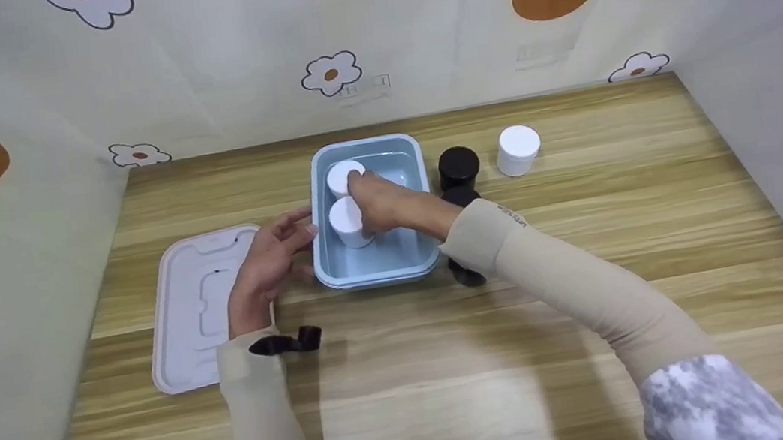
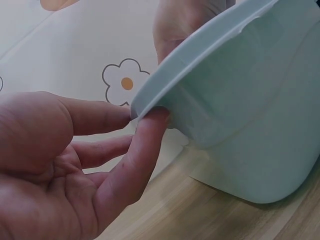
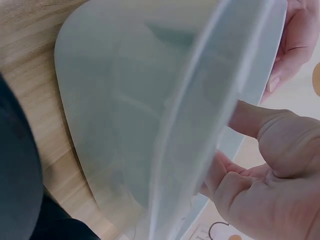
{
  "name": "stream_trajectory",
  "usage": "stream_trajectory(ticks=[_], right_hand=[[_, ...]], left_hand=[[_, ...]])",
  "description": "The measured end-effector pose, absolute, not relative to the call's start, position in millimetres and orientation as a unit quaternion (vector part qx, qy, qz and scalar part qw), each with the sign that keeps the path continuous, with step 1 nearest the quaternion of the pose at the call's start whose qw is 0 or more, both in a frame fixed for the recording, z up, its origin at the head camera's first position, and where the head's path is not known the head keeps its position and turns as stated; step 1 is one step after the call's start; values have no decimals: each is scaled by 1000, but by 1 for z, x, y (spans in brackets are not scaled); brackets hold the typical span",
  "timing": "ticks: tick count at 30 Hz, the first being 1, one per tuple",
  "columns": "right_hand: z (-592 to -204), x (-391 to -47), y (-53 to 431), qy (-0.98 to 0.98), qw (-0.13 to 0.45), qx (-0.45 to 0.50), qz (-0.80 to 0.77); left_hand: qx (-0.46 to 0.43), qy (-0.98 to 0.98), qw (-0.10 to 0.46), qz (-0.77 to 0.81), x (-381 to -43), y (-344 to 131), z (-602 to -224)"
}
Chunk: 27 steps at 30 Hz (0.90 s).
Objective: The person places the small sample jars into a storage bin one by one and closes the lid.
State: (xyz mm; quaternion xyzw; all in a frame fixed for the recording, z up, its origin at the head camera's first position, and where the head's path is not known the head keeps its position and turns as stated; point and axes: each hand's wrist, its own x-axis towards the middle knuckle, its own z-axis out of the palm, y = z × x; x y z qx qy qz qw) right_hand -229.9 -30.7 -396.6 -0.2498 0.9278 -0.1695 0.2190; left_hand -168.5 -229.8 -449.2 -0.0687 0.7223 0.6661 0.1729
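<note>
A light-blue plastic box (image 1: 376, 275) stands in the middle of the table with two white lidded jars inside, a rear jar (image 1: 344, 175) and a nearer jar (image 1: 348, 218). My left hand (image 1: 267, 255) pinches the box's left rim between thumb and finger, as the left wrist view shows up close. Reaching over the right rim, my right hand (image 1: 383, 202) holds the nearer jar, its fingers beside the rear one. In the right wrist view the box wall (image 3: 135, 100) hides the fingertips and jars.
Left of the box lies a pale flat lid (image 1: 181, 316). To its right stand several black jars (image 1: 458, 166), partly covered by my right forearm. A white jar (image 1: 518, 150) stands beyond them. Patterned sheets (image 1: 413, 35) border the table's back and sides.
</note>
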Motion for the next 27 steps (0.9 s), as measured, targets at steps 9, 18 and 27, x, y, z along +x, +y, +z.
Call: stream_trajectory(ticks=[9,18,27], right_hand=[[-392,-234,-20,913,230,-258,-217],[-385,-235,-3,896,239,-260,-271],[-385,-223,20,849,195,-301,-389]], left_hand=[[-72,718,180,668,-170,-228,-446],[-71,713,178,674,-169,-230,-446],[-64,726,176,661,-168,-231,-448]])
